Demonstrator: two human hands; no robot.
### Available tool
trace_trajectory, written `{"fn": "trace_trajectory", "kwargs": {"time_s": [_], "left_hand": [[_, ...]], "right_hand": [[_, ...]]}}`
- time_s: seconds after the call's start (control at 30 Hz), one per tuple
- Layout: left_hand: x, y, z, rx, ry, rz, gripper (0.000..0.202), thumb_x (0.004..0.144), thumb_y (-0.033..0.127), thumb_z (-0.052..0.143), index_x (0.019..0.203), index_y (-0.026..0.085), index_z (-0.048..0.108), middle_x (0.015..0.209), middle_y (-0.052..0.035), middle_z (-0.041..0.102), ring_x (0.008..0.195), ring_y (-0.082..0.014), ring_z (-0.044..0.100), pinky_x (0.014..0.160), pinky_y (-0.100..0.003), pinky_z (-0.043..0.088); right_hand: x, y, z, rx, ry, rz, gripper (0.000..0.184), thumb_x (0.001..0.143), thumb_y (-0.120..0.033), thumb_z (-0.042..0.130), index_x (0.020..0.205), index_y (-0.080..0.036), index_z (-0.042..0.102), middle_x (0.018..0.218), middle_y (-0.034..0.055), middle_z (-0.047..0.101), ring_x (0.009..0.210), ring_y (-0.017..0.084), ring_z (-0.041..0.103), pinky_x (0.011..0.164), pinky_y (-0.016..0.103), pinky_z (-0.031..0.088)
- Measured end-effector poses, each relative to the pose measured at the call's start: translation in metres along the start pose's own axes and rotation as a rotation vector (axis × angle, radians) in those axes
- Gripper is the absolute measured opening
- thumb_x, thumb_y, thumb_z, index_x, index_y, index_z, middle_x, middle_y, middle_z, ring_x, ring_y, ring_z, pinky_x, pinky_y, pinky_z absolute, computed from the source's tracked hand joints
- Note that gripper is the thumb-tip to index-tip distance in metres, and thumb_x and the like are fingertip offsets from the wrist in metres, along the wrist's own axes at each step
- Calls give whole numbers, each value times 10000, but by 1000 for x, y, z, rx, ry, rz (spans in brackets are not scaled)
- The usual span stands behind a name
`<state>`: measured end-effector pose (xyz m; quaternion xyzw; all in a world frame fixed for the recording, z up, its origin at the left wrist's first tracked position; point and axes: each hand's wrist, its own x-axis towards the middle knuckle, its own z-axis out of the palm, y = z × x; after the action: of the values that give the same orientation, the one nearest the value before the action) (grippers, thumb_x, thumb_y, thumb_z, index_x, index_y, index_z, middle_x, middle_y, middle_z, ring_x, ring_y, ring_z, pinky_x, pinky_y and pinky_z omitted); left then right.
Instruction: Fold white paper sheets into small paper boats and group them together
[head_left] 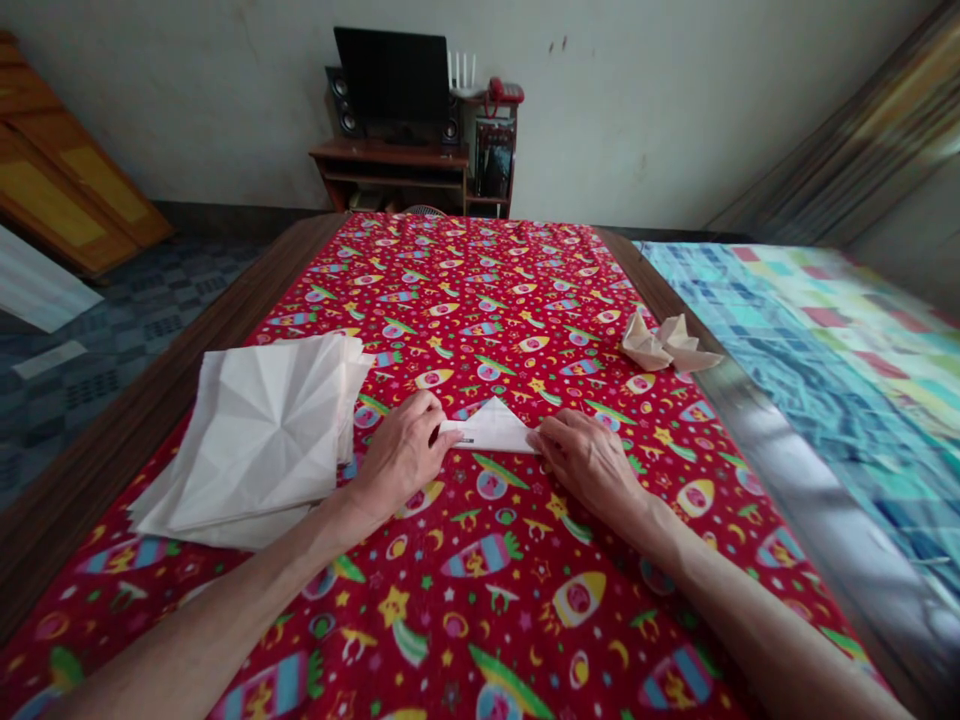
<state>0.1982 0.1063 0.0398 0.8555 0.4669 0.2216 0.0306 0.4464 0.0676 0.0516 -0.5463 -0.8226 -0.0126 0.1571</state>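
A folded sheet of white paper [493,428] lies on the red patterned cloth, its peak pointing away from me and its straight lower edge toward me. My left hand [409,448] pinches the left end of it, thumb on top, near a small dark printed mark. At the right end, the fingers of my right hand [589,455] are closed on the paper's other corner. To the left, close to my left forearm, rests a stack of creased white paper sheets [270,430]. Folded paper shapes [671,343] sit near the table's right edge.
The red cloth [480,590] covers a brown wooden table [292,250]. A bed with a blue checked cover [810,350] adjoins on the right. Beyond the far end stand a desk [397,155] with a black monitor [391,78] and a red telephone [504,93]. A wooden cabinet [67,170] is at left.
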Motion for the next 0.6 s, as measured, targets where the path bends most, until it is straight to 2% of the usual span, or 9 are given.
{"fn": "trace_trajectory", "kwargs": {"time_s": [0.13,0.17,0.23,0.3,0.37,0.47,0.6], "left_hand": [[1,-1,2,-30,-21,-53,167,852,296,603,758,180,530,838,-30,541,781,-183,563,711,-309,489],[1,-1,2,-53,-4,-68,139,835,286,626,823,177,541,873,-37,551,818,-194,572,734,-319,496],[1,1,2,-60,52,-72,258,803,254,663,1013,166,541,1004,-71,564,950,-230,571,812,-354,499],[-1,8,1,7,87,-14,347,817,213,643,1143,185,528,1128,-89,556,1063,-258,540,885,-397,477],[-3,17,-1,78,59,105,269,870,163,554,1133,216,570,1160,-66,581,1091,-256,533,925,-421,455],[-8,33,1,51,-19,286,307,902,84,420,1152,157,584,1204,-75,611,1148,-225,531,1010,-410,417],[-17,50,7,2,-128,307,451,868,72,383,1312,58,463,1392,-141,477,1341,-234,371,1099,-394,351]], "right_hand": [[1,-1,-1,-15,-31,-2,288,943,-292,446,686,-193,530,691,25,535,606,140,476,573,261,283],[2,-1,-1,-19,-37,-3,283,942,-291,448,691,-193,534,699,27,539,615,142,480,577,261,284],[2,-1,0,-29,-46,0,275,940,-289,453,698,-192,540,709,27,544,625,144,481,579,261,282],[3,-1,1,-37,-52,2,267,938,-287,457,704,-190,542,713,25,545,630,144,479,581,260,280],[2,-1,1,-40,-51,2,261,938,-285,460,709,-187,538,713,23,542,634,144,479,586,259,282],[2,-1,2,-29,-29,6,261,935,-287,467,700,-187,523,694,13,530,621,140,475,585,259,285],[1,0,3,12,-3,11,274,930,-300,478,681,-190,509,670,4,520,598,135,469,564,255,296]]}}
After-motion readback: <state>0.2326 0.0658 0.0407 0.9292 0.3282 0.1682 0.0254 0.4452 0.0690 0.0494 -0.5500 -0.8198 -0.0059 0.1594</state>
